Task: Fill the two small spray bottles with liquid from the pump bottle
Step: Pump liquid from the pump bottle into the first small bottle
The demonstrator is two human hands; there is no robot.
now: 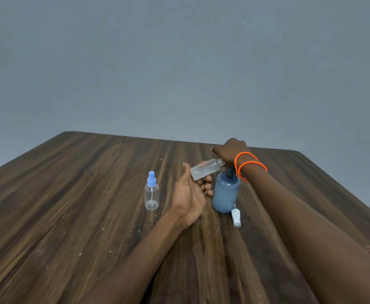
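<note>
Under the right hand (230, 150), apparently pressing the pump bottle (226, 194), left hand (192, 194) grips uncapped spray bottle (206, 169), neck tilted toward the spout.

Open worktop (74, 216): bare wood left of the left hand's fingers (206, 183) | Obstacle: capped spray bottle (151, 191) upright just left of them | Obstacle: blue pump bottle (225, 191) touching their right side, under right hand (230, 151) | Obstacle: white spray cap (236, 218) lying near of the pump bottle | Far side: bare wood beyond both hands
</note>
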